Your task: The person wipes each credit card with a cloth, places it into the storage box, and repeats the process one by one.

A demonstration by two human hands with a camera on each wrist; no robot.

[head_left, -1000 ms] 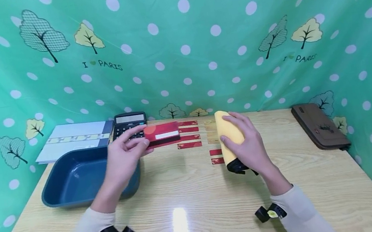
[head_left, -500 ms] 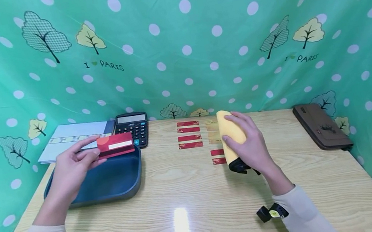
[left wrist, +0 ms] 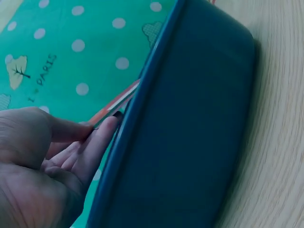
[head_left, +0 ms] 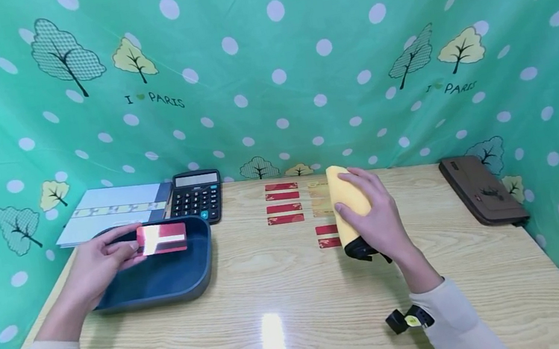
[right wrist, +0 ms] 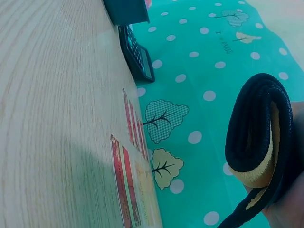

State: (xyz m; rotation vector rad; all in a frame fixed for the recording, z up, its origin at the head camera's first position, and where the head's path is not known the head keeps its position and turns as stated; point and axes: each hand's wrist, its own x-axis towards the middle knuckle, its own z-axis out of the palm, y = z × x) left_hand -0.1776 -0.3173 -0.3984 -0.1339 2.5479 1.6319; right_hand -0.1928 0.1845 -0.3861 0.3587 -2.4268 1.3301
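Between thumb and fingers, my left hand [head_left: 101, 263] pinches a red card [head_left: 162, 238] with a white strip. The card is over the dark blue basin [head_left: 203, 281], and in the left wrist view its far end is hidden behind the basin's rim [left wrist: 142, 95]. My right hand [head_left: 373, 211] grips a rolled yellow cloth [head_left: 346, 200] with a black edge, held above the table. In the right wrist view the cloth's folded black end [right wrist: 259, 128] shows, with one edge hanging down. Whether anything lies in the basin cannot be fully seen.
Red cards [head_left: 285, 208] and gold cards [head_left: 319, 197] lie in rows at the table's back, partly behind the cloth. A calculator [head_left: 197, 196] and a pale folder [head_left: 114, 204] stand behind the basin. A brown zip wallet [head_left: 482, 189] lies at the right.
My left hand has carried the red card leftward from the middle of the table, then lowered it over the basin. The right hand with the cloth has hardly moved.
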